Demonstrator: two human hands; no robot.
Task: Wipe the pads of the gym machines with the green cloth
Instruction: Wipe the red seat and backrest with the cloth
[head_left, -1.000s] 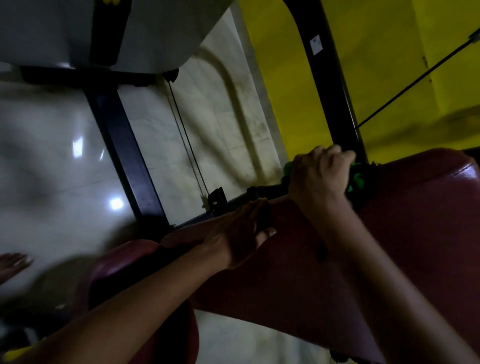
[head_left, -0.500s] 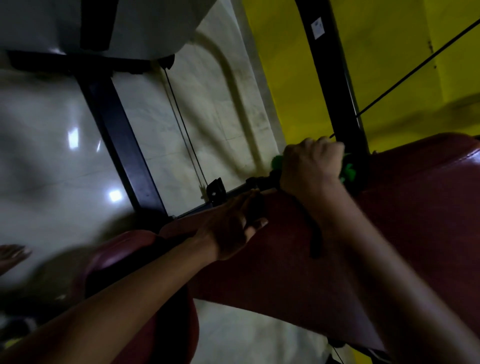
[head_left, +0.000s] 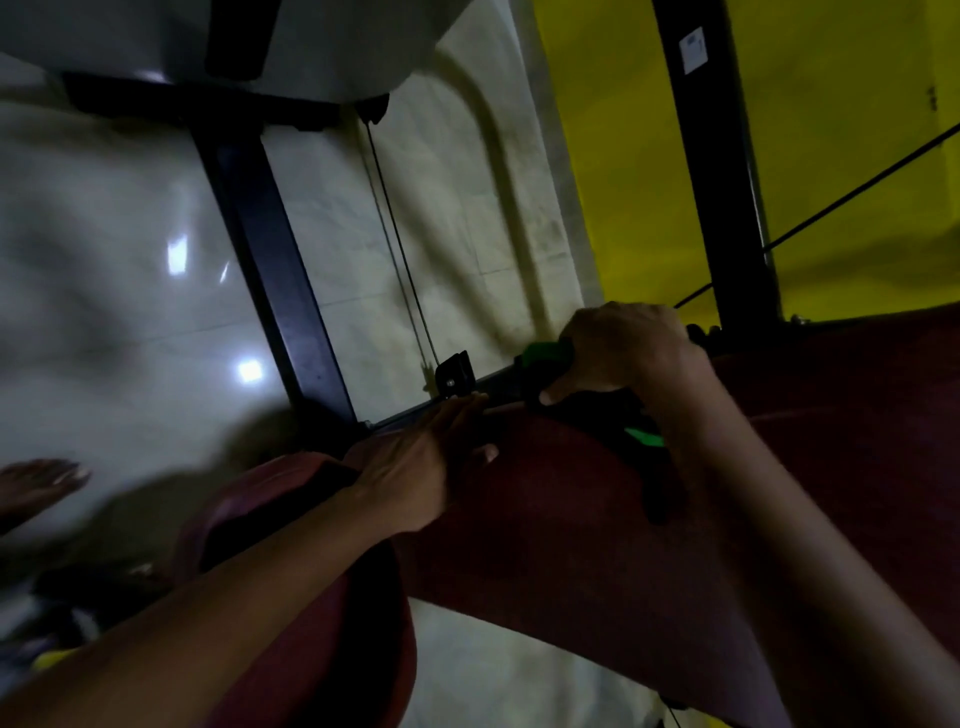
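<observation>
A red pad fills the lower right; a green cloth and both hands are borne at its upper edge.

Two hands in view: the left hand and the right hand. One green cloth. Two dark red pads: a large pad and a smaller rounded pad at lower left. Two black frame bars: one slanted bar across the floor, one upright post against the yellow wall. Two thin cables. One bare foot at the left edge.
</observation>
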